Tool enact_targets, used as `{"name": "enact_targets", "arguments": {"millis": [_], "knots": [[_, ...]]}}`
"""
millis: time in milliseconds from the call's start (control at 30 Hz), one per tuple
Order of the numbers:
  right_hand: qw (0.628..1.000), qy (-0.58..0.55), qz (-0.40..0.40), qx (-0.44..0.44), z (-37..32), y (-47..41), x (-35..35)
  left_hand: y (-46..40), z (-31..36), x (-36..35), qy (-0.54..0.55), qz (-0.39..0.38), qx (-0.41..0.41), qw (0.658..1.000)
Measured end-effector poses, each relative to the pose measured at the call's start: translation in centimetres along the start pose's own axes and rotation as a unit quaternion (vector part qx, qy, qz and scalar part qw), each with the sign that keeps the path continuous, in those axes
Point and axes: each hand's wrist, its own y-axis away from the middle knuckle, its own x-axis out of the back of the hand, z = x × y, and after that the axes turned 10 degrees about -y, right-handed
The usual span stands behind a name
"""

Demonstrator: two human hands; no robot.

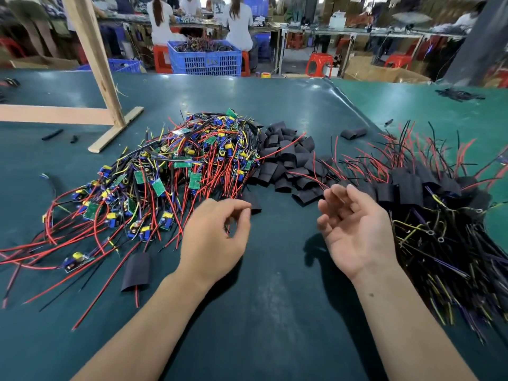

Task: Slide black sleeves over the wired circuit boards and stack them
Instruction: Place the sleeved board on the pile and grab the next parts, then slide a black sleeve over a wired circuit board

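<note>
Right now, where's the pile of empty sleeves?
Mid-table in the head view, the sleeves lie between the bare boards on the left and the sleeved stack on the right.

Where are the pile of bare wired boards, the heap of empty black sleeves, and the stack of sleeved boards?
pile of bare wired boards [176,171]: head view, on a green board mid-pile.
heap of empty black sleeves [286,160]: head view, on a sleeve mid-heap.
stack of sleeved boards [409,188]: head view, on a sleeved unit's black cover.

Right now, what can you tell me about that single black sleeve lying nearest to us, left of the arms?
The black sleeve is a flat, matte tube, rubbery or plastic by its look, lying on the green table mat just left of the left forearm. A red and a black wire run through it, poking out of both ends. Neither hand touches it.
</note>
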Motion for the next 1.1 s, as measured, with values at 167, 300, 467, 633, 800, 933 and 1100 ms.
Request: {"name": "enact_targets", "arguments": {"millis": [167, 300, 467, 633, 800, 933, 1100], "knots": [[0.996, 0.088, -0.017, -0.004, 0.4, 0.0, 0.1, -1.4, -3.3, 1.3, -0.188, 0.059, 0.083, 0.977], [0.989, 0.145, -0.034, -0.006, 1.0, 0.2, -0.1, -1.7, -4.4, 1.0, -0.278, -0.046, 0.151, 0.948], [0.985, 0.165, -0.051, -0.005, 1.3, 0.2, -0.2, -2.4, -5.2, 0.8, -0.262, -0.021, 0.156, 0.952], [0.983, 0.171, -0.059, -0.008, 1.3, 0.1, -0.3, -2.7, -4.5, 0.1, -0.314, -0.083, 0.173, 0.93], [0.982, 0.177, -0.069, -0.007, 1.5, 0.2, -0.3, -4.2, -4.3, 0.3, -0.276, -0.122, 0.177, 0.937], [0.981, 0.181, -0.072, -0.003, 1.7, 0.1, -0.4, -7.1, -4.8, 1.0, -0.181, -0.087, 0.212, 0.957], [0.979, 0.189, -0.07, -0.009, 1.8, 0.1, -0.3, -9.1, -4.2, 0.0, -0.253, -0.147, 0.21, 0.933]]}}
